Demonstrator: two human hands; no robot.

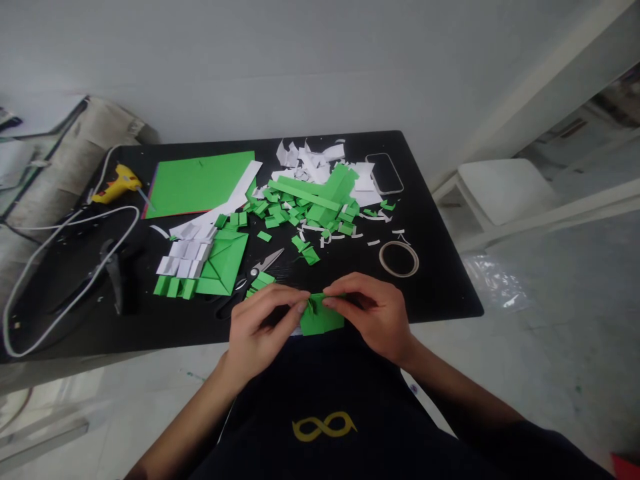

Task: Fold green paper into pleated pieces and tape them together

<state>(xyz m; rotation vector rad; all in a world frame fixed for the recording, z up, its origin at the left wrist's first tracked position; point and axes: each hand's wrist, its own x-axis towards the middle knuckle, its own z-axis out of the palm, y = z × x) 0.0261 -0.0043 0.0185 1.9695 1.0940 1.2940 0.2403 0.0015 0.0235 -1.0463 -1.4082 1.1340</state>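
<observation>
Green paper (pixel 321 323) partly hidden by fingers (pixel 350 285); red object (pixel 626 466) cut off.

Scissors (pixel 255 272) left of held paper (pixel 314 323)

Green paper (pixel 321 323) between left hand (pixel 264 327) and right hand (pixel 379 312), apparently folded

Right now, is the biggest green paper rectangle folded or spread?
Spread: the large rectangular green paper sheet lies flat, no crease showing.
</observation>
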